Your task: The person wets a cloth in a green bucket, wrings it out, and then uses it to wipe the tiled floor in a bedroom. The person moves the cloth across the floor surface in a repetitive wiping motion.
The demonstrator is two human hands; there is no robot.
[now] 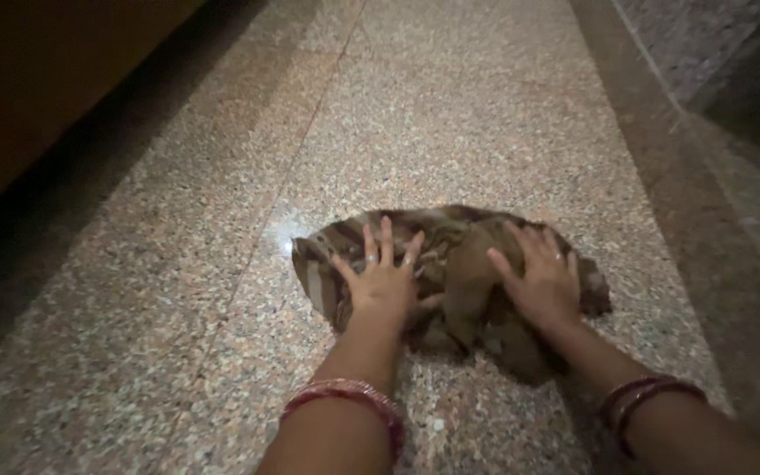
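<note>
A crumpled brown striped cloth (455, 242) lies on the speckled granite floor (450, 114) in the middle of the head view. My left hand (386, 281) presses flat on its left part, fingers spread, with rings on two fingers. My right hand (538, 277) lies flat on the cloth's right part, fingers also apart, a ring on one finger. Neither hand grips the fabric; both rest palm-down on top. Red bangles circle my left wrist (349, 396) and dark bangles my right wrist (648, 391).
A dark wooden surface (37, 79) rises along the left side, with a shadowed strip of floor below it. A polished stone wall or step (723, 97) runs along the right. A bright light reflection (285, 230) glints on the floor beside the cloth.
</note>
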